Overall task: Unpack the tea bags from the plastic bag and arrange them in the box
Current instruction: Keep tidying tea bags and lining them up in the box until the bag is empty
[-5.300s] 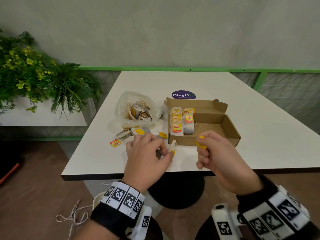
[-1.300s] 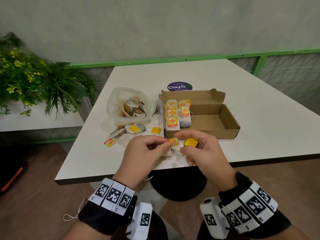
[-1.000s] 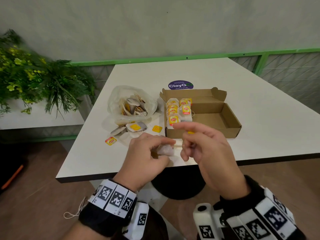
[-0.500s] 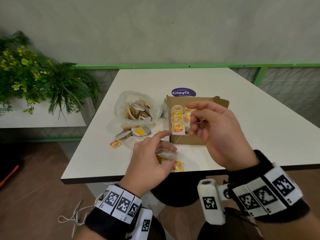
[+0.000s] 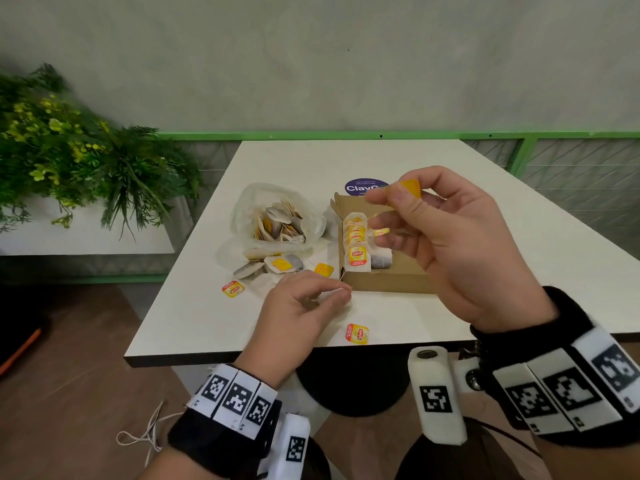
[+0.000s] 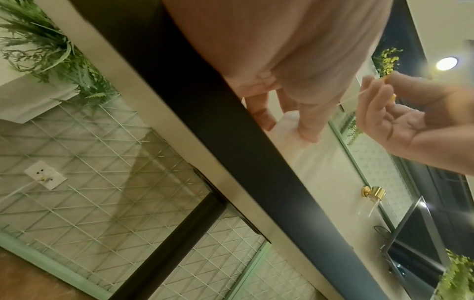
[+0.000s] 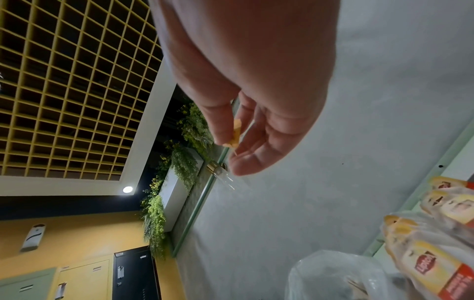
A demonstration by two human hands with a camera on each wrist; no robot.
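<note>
The right hand (image 5: 446, 244) is pinching a yellow tag (image 5: 408, 189) between thumb and forefinger, holding it raised above the cardboard box (image 5: 388, 282), while the left hand (image 5: 298, 306) is pinching a pale tea bag (image 5: 334, 295) low over the table (image 5: 519, 258), just in front of the box's near wall. A thin string (image 6: 350, 99) is showing in the left wrist view, running toward the right hand's fingers. A second ago both hands were working close together at the table's near edge with two tags between them; now the right hand has been lifting its tag up and away, and a second tag (image 5: 356, 333) is lying dropped on the table beside the left hand. That is looking like two tangled strings being pulled apart, so one bag should soon be going free for the box. Inside the box a row of tea bags (image 5: 356, 244) is standing upright along the left side, with a shorter row beside it; most of the floor is sitting hidden behind the right hand. The plastic bag (image 5: 277, 220) is lying open to the left, many bags remaining inside, with a few loose tea bags (image 5: 273, 265) and stray tags (image 5: 232, 289) spilling in front of it. A round sticker (image 5: 360, 187) is sitting behind the box, a plant (image 5: 86, 161) off to the left.
</note>
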